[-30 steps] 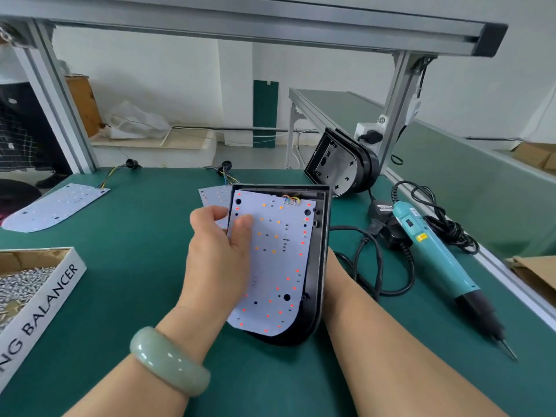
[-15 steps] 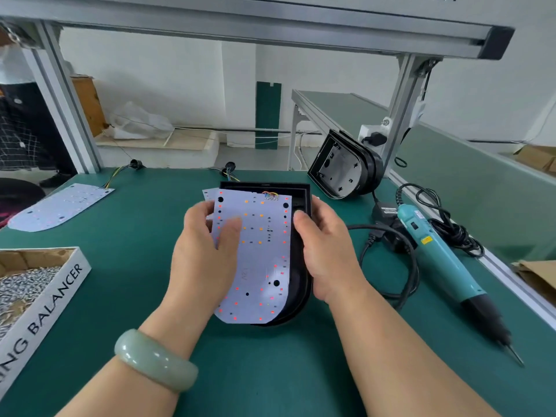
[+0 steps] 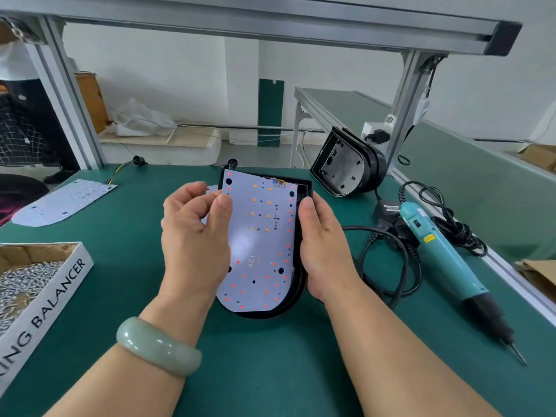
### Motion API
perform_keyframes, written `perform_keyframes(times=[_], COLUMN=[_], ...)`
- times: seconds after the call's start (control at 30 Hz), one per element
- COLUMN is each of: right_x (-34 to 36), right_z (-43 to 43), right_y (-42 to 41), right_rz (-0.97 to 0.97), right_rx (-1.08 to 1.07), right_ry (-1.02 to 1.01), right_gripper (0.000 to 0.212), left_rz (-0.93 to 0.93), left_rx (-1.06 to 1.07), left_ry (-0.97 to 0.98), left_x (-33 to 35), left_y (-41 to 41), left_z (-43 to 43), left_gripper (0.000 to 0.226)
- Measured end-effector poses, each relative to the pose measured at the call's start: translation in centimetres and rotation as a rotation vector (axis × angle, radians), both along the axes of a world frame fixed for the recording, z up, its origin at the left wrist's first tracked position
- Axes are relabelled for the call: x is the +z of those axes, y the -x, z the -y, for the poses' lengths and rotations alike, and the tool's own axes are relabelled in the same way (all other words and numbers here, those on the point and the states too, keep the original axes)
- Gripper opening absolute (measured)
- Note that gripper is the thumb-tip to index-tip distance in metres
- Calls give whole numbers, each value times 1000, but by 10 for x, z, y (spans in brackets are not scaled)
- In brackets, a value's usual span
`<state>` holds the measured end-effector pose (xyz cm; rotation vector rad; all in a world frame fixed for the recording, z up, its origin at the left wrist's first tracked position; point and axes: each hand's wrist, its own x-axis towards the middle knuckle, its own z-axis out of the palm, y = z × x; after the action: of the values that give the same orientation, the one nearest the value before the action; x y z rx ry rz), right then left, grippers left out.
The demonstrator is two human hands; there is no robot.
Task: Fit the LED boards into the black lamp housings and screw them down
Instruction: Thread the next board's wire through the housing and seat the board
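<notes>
Count of LED boards: three. One LED board (image 3: 264, 236) lies face up over the open side of the held housing (image 3: 304, 189), with black rim showing along its right and lower edges; whether it is fully seated cannot be told. A second board (image 3: 63, 203), with coloured wires at its far end, lies flat well to the left of the held housing. A third board (image 3: 212, 190) is seen only as a sliver just left of the held housing, mostly hidden by fingers.

Count of housings: two. The spare housing (image 3: 346, 167) is propped on edge beyond and to the right of the held housing, open side shown, against a frame post (image 3: 403, 109).

Count of hands: two. The left hand (image 3: 192, 236) is closed on the left edge of the LED board, thumb on its face. The right hand (image 3: 323, 245) is wrapped round the right wall of the held housing, thumb tip at the rim.

One teal electric screwdriver (image 3: 445, 254) lies to the right of the held housing, with a black cable (image 3: 388, 260) looped between them. One box of screws (image 3: 45, 284) is noted far to the left. All rests on a green mat (image 3: 270, 371).
</notes>
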<state>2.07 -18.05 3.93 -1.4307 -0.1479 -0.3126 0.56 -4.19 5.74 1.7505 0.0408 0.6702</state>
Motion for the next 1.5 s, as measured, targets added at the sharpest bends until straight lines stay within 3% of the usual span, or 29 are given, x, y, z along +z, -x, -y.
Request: perform_keyframes(times=[0.17,0.27,0.37,0.47,0.57,0.73,0.83,0.93,1.13,1.5], right_x=[3,7,6,6,7,12,14,17,16,11], right_z=[-1,-5,-9,-8,-5,1,4,6,4,-1], right_y=[1,4,5,7,8,5,6,7,9,11], right_rz=[9,9,16,-13,-2,67,117,159,191,136], right_rx=[54,42,-3,-19,-53,-12,46,72,53,113], right_ry=[-39,-42,-14,-43,-20,-69,-126,-135,-140,-109], right_gripper=[20,23,31,31,31,28,31,27,22,20], left_rz=[77,104,-10,-154,-175,-187,-164,-121,-15,-38], left_rx=[89,204,204,163,41,-116,-187,-257,-194,-176], left_ry=[-198,-462,-541,-421,-197,75,81,123,66,72], left_x=[-6,-9,-6,-6,-4,-2,4,13,16,17], left_y=[1,-2,-3,-10,-16,-12,-10,-8,-4,-5], left_z=[5,5,8,2,-6,-5,-3,-3,0,-5], left_gripper=[5,32,64,52,31,17,7,18,30,20])
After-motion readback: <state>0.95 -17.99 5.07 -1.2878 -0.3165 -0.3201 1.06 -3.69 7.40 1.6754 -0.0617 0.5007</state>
